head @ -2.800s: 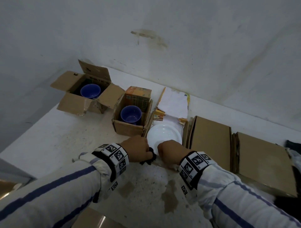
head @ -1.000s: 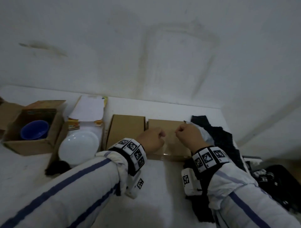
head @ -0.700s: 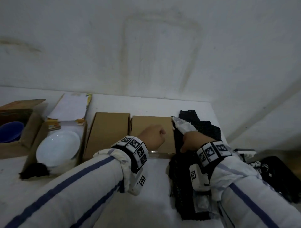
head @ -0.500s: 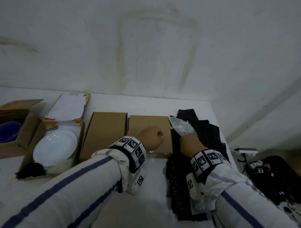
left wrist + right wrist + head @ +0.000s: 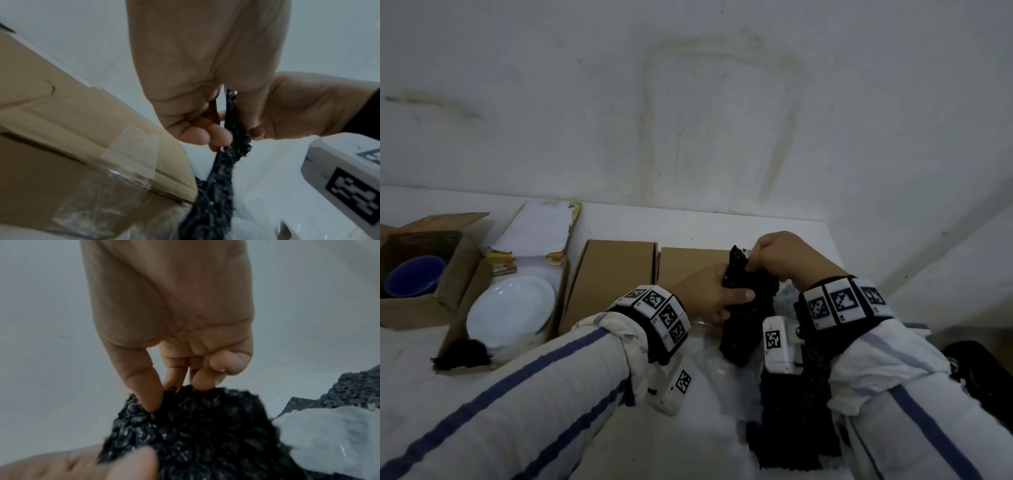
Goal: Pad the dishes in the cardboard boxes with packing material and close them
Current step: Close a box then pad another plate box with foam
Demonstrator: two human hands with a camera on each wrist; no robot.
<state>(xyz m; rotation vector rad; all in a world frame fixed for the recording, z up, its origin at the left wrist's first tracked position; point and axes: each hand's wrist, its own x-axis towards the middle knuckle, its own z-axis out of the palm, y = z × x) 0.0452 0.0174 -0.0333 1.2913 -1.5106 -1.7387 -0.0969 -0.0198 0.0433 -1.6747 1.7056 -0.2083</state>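
- Left hand [image 5: 709, 296] is gripping the black bubble wrap [image 5: 748, 308] with curled fingers, above the table [image 5: 688, 428].
- Right hand [image 5: 779, 255] is pinching the wrap's top edge.
- Closed cardboard boxes [image 5: 616, 274] are lying just behind.
- White plate [image 5: 512, 311] is sitting in an open box, left.

1. A white table [image 5: 421, 373], stained and dusty, stands against a white wall.
2. At far left an open cardboard box [image 5: 421, 308] sits on it.
3. Beside that lies a flat open box [image 5: 457, 330].
4. Two closed brown boxes [image 5: 616, 274] stand side by side.
5. Black bubble wrap [image 5: 791, 428] lies at right.
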